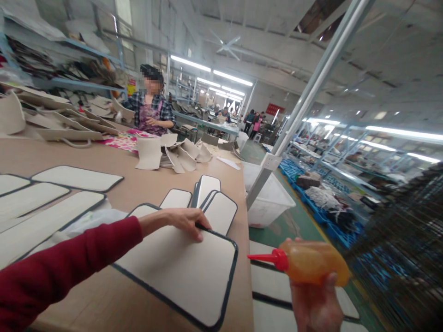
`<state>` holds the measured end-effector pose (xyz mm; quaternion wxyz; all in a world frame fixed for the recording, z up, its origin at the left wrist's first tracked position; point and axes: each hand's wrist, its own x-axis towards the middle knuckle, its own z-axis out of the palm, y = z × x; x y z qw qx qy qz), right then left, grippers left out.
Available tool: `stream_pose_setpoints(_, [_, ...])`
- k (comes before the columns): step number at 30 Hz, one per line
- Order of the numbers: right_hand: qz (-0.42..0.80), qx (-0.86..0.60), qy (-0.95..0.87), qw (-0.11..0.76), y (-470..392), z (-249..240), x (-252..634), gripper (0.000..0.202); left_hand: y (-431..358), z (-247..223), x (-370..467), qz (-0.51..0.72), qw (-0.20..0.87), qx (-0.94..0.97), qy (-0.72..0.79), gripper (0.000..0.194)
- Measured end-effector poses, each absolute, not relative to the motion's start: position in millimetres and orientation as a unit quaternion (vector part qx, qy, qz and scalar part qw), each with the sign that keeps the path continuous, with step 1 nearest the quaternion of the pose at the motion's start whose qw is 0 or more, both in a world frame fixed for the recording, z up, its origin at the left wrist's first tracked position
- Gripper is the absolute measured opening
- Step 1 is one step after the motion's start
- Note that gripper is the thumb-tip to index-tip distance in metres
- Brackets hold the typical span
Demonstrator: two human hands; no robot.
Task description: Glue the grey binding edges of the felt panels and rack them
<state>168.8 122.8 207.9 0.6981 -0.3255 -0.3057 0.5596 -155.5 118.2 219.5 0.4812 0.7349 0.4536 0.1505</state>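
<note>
My left hand [188, 220] reaches across a large cream panel [180, 272] with rounded corners and a dark border. The thumb rests on its face, and the fingers grip its far edge. In my right hand [316, 299], off the table's right side, is a squeeze bottle [314, 263] of amber liquid. Its red pointed nozzle [265, 258] faces left, apart from the panel's right edge. Just beyond my left hand, smaller cream panels [221, 212] with dark borders lie overlapping.
More bordered panels [78, 177] lie on the brown table [145, 182] at left. Curved beige pieces [173, 152] are heaped at its far end, near a person [152, 106]. A metal post [297, 120] and white bin [268, 198] stand right. Lower panels [272, 281] lie beside the table.
</note>
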Motion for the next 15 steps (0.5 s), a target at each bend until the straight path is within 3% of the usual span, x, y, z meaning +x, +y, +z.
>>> stream_pose_setpoints(4, [0.540,-0.321,-0.363,0.688,121.2,212.6,172.8,0.067,106.7,234.9,-151.8,0.145,0.516,0.729,0.426,0.022])
stream_pose_setpoints(15, [0.518,-0.261,-0.452,0.678,113.6,215.5,183.0,0.060,88.5,252.5,-142.0,0.153,0.551,0.707,0.417,0.031])
